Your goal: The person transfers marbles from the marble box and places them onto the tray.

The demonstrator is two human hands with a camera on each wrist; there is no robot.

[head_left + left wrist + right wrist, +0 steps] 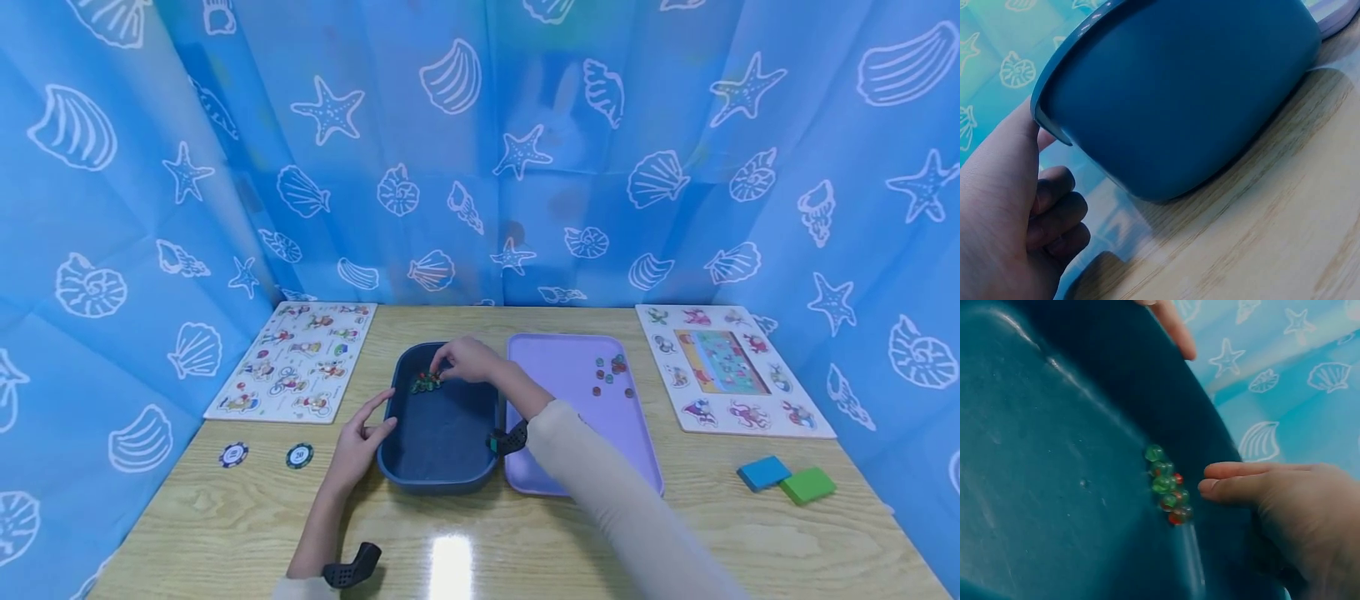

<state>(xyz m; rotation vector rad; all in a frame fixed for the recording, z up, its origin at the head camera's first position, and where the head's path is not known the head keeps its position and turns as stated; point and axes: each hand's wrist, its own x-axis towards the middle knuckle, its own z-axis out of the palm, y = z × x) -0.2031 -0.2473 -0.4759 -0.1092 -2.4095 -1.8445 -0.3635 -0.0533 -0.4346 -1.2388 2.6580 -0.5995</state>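
A dark blue plastic basin (438, 450) stands on the table. Small glassy green and red marbles (1168, 485) lie clustered along one edge of its floor, at the far left in the head view. My left hand (355, 442) holds the basin's left rim, thumb over the edge and other fingers outside, some curled in the left wrist view. Inside the basin, my right hand (468, 360) reaches to the marbles; its thumb and index finger (1229, 469) are extended close together beside them, with nothing visible between them.
Right of the basin lies a purple tray (555, 417) with several green and reddish marbles (610, 377). Picture puzzle boards (300, 358) flank both at the back. Two poker chips (299, 456) lie at left, a blue block (763, 473) and a green block (807, 485) at right.
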